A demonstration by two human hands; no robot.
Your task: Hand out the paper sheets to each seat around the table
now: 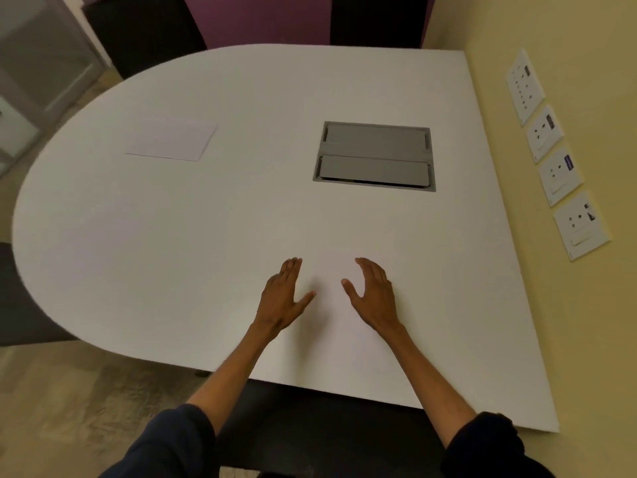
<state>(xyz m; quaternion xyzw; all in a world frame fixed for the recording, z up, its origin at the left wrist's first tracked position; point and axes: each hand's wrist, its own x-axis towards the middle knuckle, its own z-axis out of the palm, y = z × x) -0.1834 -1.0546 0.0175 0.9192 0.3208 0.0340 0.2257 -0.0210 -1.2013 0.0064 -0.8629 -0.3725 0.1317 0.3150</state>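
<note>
"Why are your hands flat there?"

"Your left hand and right hand lie open on the near table, gripping nothing. One paper sheet waits far left, by a seat."

White table, grey hatch

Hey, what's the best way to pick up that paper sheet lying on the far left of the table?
The paper sheet lies flat on the table, so no edge is raised. Probably press its near edge, slide it toward the rounded table rim, then pinch the overhanging edge.
</note>
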